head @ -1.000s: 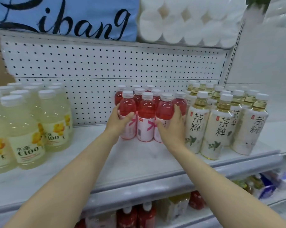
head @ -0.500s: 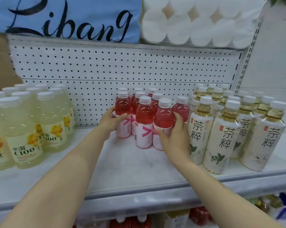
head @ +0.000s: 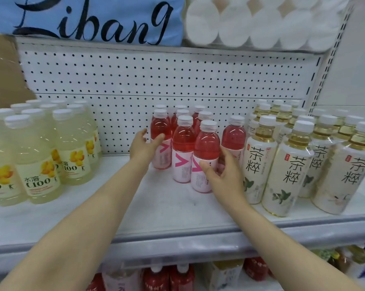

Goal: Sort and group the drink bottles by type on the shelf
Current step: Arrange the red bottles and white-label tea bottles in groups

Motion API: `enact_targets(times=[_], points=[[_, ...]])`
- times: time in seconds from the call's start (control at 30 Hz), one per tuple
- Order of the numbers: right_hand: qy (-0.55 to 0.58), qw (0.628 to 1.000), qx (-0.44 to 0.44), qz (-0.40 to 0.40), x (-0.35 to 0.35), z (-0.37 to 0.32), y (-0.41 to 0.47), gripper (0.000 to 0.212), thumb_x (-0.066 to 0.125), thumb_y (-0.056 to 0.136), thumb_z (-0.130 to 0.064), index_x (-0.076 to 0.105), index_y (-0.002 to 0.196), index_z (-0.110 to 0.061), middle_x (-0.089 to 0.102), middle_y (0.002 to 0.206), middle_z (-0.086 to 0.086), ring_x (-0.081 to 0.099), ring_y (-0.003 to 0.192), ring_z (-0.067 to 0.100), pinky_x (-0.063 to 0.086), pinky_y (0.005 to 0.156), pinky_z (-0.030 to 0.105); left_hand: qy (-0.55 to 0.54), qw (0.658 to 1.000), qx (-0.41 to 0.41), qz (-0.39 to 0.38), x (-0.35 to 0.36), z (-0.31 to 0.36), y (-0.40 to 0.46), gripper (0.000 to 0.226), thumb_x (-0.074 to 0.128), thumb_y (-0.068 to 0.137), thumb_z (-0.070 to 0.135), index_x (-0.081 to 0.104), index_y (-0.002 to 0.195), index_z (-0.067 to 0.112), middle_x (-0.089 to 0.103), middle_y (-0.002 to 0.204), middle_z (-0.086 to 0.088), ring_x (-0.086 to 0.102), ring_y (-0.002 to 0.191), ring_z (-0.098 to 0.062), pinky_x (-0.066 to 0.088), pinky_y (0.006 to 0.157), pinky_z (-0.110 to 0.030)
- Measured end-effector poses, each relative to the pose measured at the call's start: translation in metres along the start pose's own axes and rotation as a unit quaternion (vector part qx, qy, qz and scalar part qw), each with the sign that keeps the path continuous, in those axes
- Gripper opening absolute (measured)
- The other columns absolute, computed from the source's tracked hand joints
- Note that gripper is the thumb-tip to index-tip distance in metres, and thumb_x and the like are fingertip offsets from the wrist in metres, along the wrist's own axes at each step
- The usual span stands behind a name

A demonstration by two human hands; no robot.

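Head view shows our left hand curled round the back-left red bottle, and our right hand gripping the front-right red bottle low on its label. Over the last second the red bottles have slid left along the shelf, away from the tea bottles: before, the cluster sat tight against them, and now one red bottle stands alone beside the tea. The lemon bottles stand well apart on the left. We judge the red group is nearly squared up; that lone bottle likely needs drawing in next.
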State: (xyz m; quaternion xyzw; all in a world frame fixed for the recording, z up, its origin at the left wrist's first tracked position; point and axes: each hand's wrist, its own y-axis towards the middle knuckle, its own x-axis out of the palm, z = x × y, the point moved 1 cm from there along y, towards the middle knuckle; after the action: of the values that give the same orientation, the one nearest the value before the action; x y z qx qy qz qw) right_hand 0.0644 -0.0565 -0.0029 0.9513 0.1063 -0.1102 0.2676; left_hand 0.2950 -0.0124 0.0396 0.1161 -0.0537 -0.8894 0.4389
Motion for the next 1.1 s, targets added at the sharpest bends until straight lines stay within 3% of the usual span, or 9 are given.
enact_targets(times=[0.1, 0.2, 0.3, 0.5, 0.6, 0.7, 0.8, 0.97, 1.1], points=[[0.011, 0.999, 0.037, -0.023, 0.002, 0.000, -0.002, 0.046, 0.073, 0.086, -0.053, 0.052, 0.127, -0.046, 0.065, 0.124, -0.016, 0.062, 0.117, 0.010, 0.051, 0.105, 0.046, -0.064, 0.993, 0.086, 0.047, 0.010, 0.014, -0.026, 0.058, 0.074, 0.086, 0.050, 0.055, 0.133, 0.022, 0.064, 0.121, 0.001, 0.062, 0.107, -0.013, 0.051, 0.092, -0.031], [-0.010, 0.998, 0.048, -0.027, 0.003, 0.000, -0.001, 0.069, 0.081, 0.072, -0.061, 0.053, 0.131, -0.038, 0.066, 0.124, -0.013, 0.063, 0.115, 0.009, 0.054, 0.101, 0.043, -0.015, 0.992, 0.100, -0.076, 0.023, 0.023, -0.042, 0.062, 0.077, 0.084, 0.049, 0.053, 0.137, 0.027, 0.062, 0.117, 0.008, 0.061, 0.108, -0.010, 0.049, 0.087, -0.025], [-0.040, 0.998, 0.052, -0.022, 0.003, 0.000, 0.000, 0.084, 0.086, 0.065, -0.061, 0.052, 0.136, -0.033, 0.065, 0.125, -0.009, 0.063, 0.114, 0.012, 0.054, 0.098, 0.037, 0.007, 0.987, 0.090, -0.132, 0.030, 0.019, -0.045, 0.072, 0.083, 0.080, 0.042, 0.048, 0.141, 0.028, 0.062, 0.116, 0.008, 0.061, 0.113, -0.012, 0.052, 0.095, -0.032], [0.011, 0.996, 0.077, -0.035, -0.002, 0.005, 0.003, 0.067, 0.084, 0.083, -0.033, 0.050, 0.140, -0.027, 0.068, 0.121, -0.009, 0.066, 0.107, 0.007, 0.052, 0.093, 0.028, 0.007, 0.993, 0.087, -0.081, -0.009, 0.013, -0.042, 0.066, 0.087, 0.078, 0.028, 0.052, 0.135, 0.029, 0.066, 0.104, 0.009, 0.065, 0.099, -0.008, 0.053, 0.080, -0.024], [0.021, 0.995, 0.090, -0.043, 0.000, 0.009, 0.005, 0.060, 0.083, 0.085, -0.030, 0.049, 0.135, -0.026, 0.066, 0.118, -0.011, 0.064, 0.110, 0.009, 0.052, 0.099, 0.034, -0.001, 0.997, 0.065, -0.048, -0.047, 0.008, -0.035, 0.060, 0.082, 0.084, 0.019, 0.049, 0.132, 0.031, 0.065, 0.099, 0.007, 0.062, 0.089, -0.003, 0.048, 0.068, -0.017], [0.023, 0.994, 0.094, -0.042, 0.006, 0.011, 0.008, 0.056, 0.083, 0.084, -0.033, 0.049, 0.128, -0.028, 0.068, 0.117, -0.011, 0.066, 0.109, 0.011, 0.053, 0.102, 0.042, -0.002, 0.998, 0.034, -0.060, -0.075, 0.005, -0.023, 0.061, 0.079, 0.087, 0.021, 0.050, 0.140, 0.026, 0.068, 0.111, -0.001, 0.066, 0.104, -0.019, 0.053, 0.088, -0.032], [-0.004, 0.995, 0.090, -0.047, 0.008, 0.007, 0.011, 0.052, 0.081, 0.085, -0.036, 0.051, 0.127, -0.026, 0.066, 0.116, -0.010, 0.063, 0.107, 0.010, 0.052, 0.095, 0.036, -0.006, 0.994, 0.019, -0.104, -0.086, 0.000, -0.021, 0.061, 0.077, 0.089, 0.023, 0.050, 0.144, 0.027, 0.069, 0.121, -0.004, 0.065, 0.115, -0.024, 0.048, 0.106, -0.050], [-0.021, 0.995, 0.082, -0.061, 0.013, 0.002, 0.020, 0.050, 0.080, 0.085, -0.038, 0.059, 0.128, -0.024, 0.067, 0.119, -0.006, 0.063, 0.109, 0.015, 0.053, 0.098, 0.039, 0.029, 0.995, 0.022, -0.095, -0.086, 0.003, -0.026, 0.061, 0.069, 0.095, 0.029, 0.044, 0.150, 0.021, 0.058, 0.141, 0.000, 0.053, 0.133, -0.022, 0.042, 0.104, -0.035], [0.032, 0.988, 0.098, -0.114, 0.012, 0.001, 0.026, 0.034, 0.074, 0.094, -0.024, 0.056, 0.121, -0.033, 0.062, 0.103, -0.021, 0.059, 0.098, 0.003, 0.047, 0.086, 0.020, 0.068, 0.985, 0.154, 0.029, -0.076, 0.043, -0.044, 0.076, 0.072, 0.091, 0.043, 0.034, 0.156, 0.031, 0.035, 0.160, 0.007, 0.035, 0.144, -0.011, 0.033, 0.110, -0.033]])
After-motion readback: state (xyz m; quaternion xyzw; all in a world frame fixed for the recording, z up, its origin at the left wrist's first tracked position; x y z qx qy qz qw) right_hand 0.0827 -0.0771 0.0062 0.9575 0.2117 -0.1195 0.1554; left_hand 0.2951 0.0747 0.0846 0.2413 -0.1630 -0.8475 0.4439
